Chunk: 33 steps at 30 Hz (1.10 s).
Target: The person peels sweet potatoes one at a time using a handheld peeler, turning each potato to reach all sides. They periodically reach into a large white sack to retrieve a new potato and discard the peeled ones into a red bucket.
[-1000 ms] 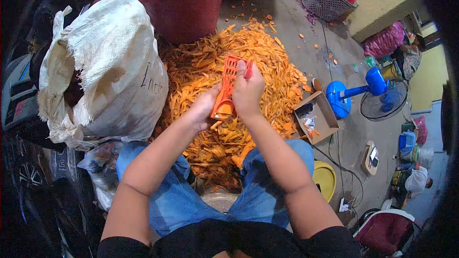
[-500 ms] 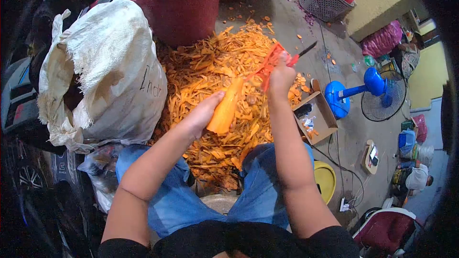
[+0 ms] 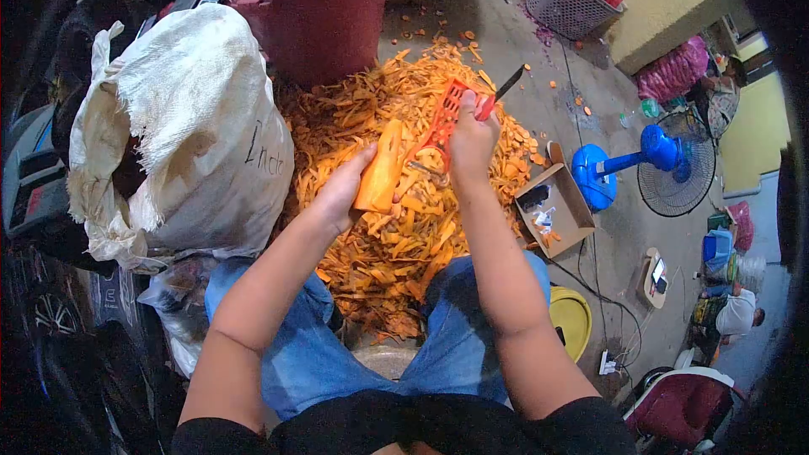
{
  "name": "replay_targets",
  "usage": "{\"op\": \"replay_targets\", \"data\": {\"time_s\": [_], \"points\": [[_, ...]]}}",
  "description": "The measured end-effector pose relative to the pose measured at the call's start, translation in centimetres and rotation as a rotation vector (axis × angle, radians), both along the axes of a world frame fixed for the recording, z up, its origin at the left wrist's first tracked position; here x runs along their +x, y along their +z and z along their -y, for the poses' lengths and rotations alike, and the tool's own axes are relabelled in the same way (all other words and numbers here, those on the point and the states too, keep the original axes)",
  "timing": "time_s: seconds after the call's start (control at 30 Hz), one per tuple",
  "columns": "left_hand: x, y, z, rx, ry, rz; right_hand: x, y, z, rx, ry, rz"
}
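Observation:
My left hand [image 3: 340, 190] is wrapped round a thick peeled carrot [image 3: 381, 172], tilted upward over a heap of orange peelings [image 3: 383, 265]. A dark hollow shows on the carrot's upper side. In my right hand [image 3: 474, 141] is a red peeler [image 3: 443, 120] with holes in its handle, its head pointing down toward the carrot but apart from it. The same hand also grips a knife [image 3: 510, 82] by its red handle, and the dark blade points up and right.
A white sack [image 3: 198, 109] stands at left, beside a big red tub [image 3: 312, 25]. Right of the heap lie a cardboard box [image 3: 575, 211] and a blue fan [image 3: 597, 175]. Cables [image 3: 602, 291] cross the floor. Another person [image 3: 735, 313] is far right.
The carrot has moved slightly up and left and stands more upright. My right hand has come down and left, its peeler now sharp instead of blurred. Both hands keep their hold.

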<state>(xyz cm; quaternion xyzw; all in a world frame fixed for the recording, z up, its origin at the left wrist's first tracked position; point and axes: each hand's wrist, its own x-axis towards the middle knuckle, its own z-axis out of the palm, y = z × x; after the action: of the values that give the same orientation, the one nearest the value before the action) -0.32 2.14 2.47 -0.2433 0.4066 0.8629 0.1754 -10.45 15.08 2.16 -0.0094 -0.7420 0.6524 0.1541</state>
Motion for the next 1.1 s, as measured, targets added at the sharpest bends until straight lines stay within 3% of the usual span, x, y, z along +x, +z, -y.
{"op": "replay_targets", "data": {"time_s": [0.07, 0.23, 0.57, 0.7, 0.73, 1.0, 1.1], "points": [[-0.2, -0.8, -0.1, 0.045, 0.026, -0.016, 1.3, 0.5, 1.0, -0.098, 0.113, 0.125], [-0.9, -1.6, -0.7, -0.007, 0.094, 0.037, 3.2, -0.1, 2.7, -0.019, 0.240, 0.075], [-0.8, -1.9, -0.8, 0.044, 0.109, 0.037, 4.2, 0.3, 3.4, -0.031, 0.221, 0.019], [-0.7, -2.4, -1.1, 0.084, 0.082, 0.002, 4.2, -0.2, 3.2, 0.120, 0.159, -0.050], [-0.7, -2.4, -1.2, 0.069, 0.073, -0.013, 4.1, -0.5, 3.1, 0.221, 0.129, -0.061], [-0.8, -2.4, -1.5, -0.037, 0.048, -0.055, 3.7, -0.8, 3.1, 0.267, 0.087, 0.022], [-0.6, -1.8, -1.5, -0.127, -0.080, -0.051, 2.5, -1.3, 2.5, 0.296, 0.018, -0.007]]}}
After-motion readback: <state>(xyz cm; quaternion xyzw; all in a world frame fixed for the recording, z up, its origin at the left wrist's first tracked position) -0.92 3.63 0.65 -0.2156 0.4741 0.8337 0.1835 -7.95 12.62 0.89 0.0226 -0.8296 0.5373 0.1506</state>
